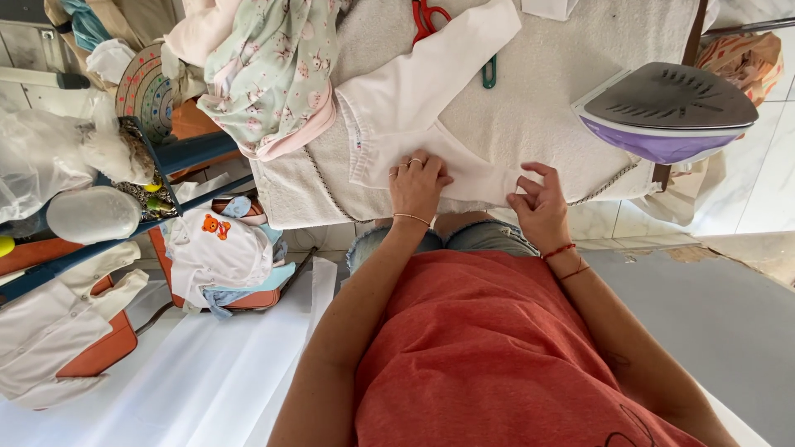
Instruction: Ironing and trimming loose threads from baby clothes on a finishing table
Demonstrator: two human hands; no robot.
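white garment under left hand fingers, right hand pinching its edge

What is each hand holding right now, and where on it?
Left hand presses flat on the white garment; right hand pinches its near hem edge.
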